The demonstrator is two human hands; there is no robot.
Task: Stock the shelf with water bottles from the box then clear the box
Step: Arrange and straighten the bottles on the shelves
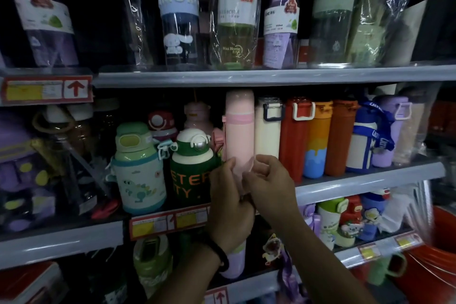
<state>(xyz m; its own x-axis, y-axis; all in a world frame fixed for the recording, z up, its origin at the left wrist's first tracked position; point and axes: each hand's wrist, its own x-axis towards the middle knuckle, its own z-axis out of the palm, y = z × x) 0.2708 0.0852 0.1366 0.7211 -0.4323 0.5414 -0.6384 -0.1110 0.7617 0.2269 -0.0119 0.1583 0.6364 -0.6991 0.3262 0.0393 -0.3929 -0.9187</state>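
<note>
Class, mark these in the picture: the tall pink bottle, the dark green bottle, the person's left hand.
tall pink bottle (239, 136): head view, middle of body.
dark green bottle (188, 165): head view, upper green body.
left hand (230, 201): head view, back of hand.

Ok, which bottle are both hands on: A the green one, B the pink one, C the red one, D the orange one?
B: the left hand and right hand hold the base of the pink bottle, which stands between the green bottle and cream bottle.
</note>
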